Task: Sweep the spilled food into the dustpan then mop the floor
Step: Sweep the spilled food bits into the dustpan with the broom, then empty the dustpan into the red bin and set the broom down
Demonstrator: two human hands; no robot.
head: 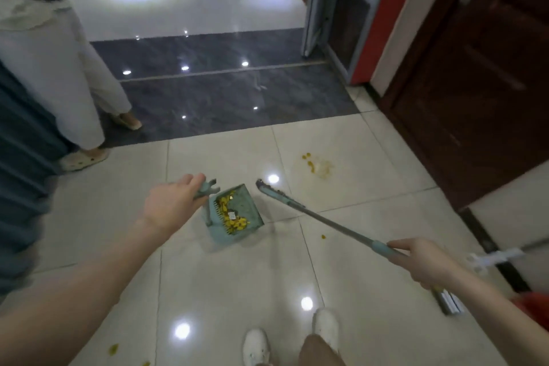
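Currently mid-sweep, by my read. Left grip (175, 205) is wrapped round the handle top of the dustpan (246, 202). Pan sits on the floor (371, 181) ahead, already loaded with yellow food (234, 218). Right grip (424, 261) is closed round the shaft of the broom (326, 219). Broom head is just right of the pan; can't tell if it touches the tile.

Leftovers:
- spill (315, 165) far right of the pan, a few yellow bits plus a wet smear
- stray bit (323, 236) near right of the pan, beside the shaft
- more bits (114, 349) near left, below the left arm

Risks:
- Tilt or jerk the pan while moving it and the load dumps back out.
- Broom dragged through the smear spreads it, and bits stick to the head.
- Near-left bits are easy to miss or tread on, being close to the feet.
- Bystander (84, 157) stands far left, so a wide swing or flicked bits could reach them.
- Mopping before all the solids are up just pushes them around.
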